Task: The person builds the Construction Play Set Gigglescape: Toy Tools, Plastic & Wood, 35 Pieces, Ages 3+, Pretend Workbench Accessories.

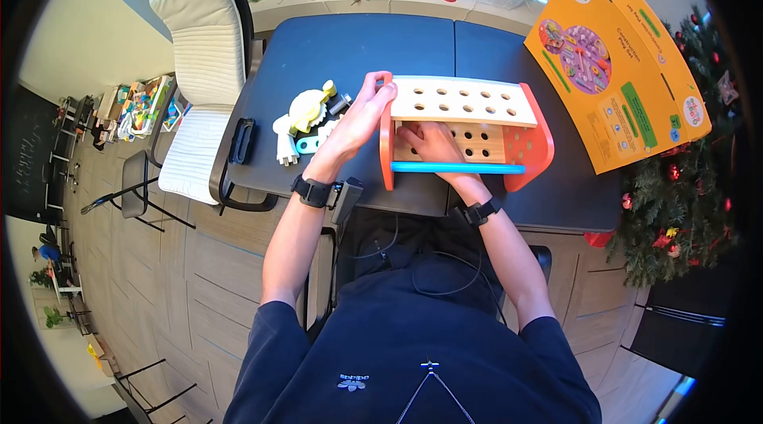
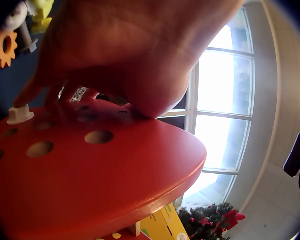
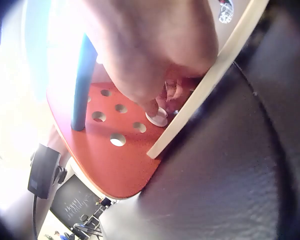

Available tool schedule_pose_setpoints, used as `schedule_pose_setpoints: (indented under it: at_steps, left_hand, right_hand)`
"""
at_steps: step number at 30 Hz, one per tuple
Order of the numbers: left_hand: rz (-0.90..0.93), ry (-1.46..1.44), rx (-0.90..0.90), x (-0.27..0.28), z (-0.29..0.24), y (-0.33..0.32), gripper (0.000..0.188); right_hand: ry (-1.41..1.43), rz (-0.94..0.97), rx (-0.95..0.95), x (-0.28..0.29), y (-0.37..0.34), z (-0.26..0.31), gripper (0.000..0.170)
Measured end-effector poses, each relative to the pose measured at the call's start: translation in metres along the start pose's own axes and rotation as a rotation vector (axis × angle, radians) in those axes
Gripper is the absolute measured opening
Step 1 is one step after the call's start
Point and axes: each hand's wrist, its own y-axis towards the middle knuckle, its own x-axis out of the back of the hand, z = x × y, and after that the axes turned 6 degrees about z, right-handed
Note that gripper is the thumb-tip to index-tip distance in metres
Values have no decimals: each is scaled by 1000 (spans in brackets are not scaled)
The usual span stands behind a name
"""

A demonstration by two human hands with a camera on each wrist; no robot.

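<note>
From the head view, you have the toy workbench (image 1: 453, 84) on the dark blue counter (image 1: 342, 42), between the yellow toy pieces (image 1: 306, 110) and the orange Construction Play Set box (image 1: 636, 82). Your left hand (image 1: 359, 123) lies along the left red side panel (image 1: 387, 155), while your right hand (image 1: 439, 146) reaches inside, above the blue rod (image 1: 457, 168), its fingers bent. Your left wrist view adds the panel's outer face: your left hand is open, fingers extended, one fingertip touching the white hex head (image 2: 21, 115) seated at a hole. That view also picks out an orange gear (image 2: 5, 48) and a grey bolt (image 2: 26, 41) beyond the panel. Your right wrist view alone gives the inner face, where your right hand is nearly closed, fingers curled around a white round piece (image 3: 158, 118) against the red surface, beside the pale wooden board (image 3: 210, 82).
</note>
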Motion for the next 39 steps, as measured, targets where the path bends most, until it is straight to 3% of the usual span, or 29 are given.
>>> schedule_pose_setpoints:
  at_steps: [2, 5, 8, 11, 17, 23, 26, 29, 32, 39]
  left_hand:
    - [10, -9, -1, 2, 4, 2, 60]
    - [22, 28, -34, 6, 9, 6, 59]
    - [22, 27, -21, 4, 6, 3, 59]
    - [20, 28, -21, 4, 5, 2, 59]
    - [23, 23, -30, 5, 7, 4, 61]
    - [16, 35, -29, 5, 7, 4, 61]
    - [17, 49, -34, 5, 8, 4, 60]
    - [10, 31, -27, 2, 4, 2, 60]
    - [-6, 13, -1, -1, -1, -1, 61]
    - [7, 11, -12, 3, 6, 3, 60]
  right_hand:
    - [40, -130, 109, -9, 1, -3, 29]
    - [-7, -33, -19, -3, -2, 3, 28]
    - [-40, 88, -32, 4, -1, 1, 31]
    - [40, -41, 92, -5, 1, -6, 32]
    - [-24, 44, -24, 4, -3, 5, 33]
    - [-22, -249, 264, -20, 8, -20, 32]
    - [8, -3, 9, -3, 0, -1, 31]
    - [-14, 62, -28, 5, -1, 9, 28]
    - [-2, -51, 120, -6, 0, -3, 28]
    - [-129, -62, 57, -14, 1, -2, 32]
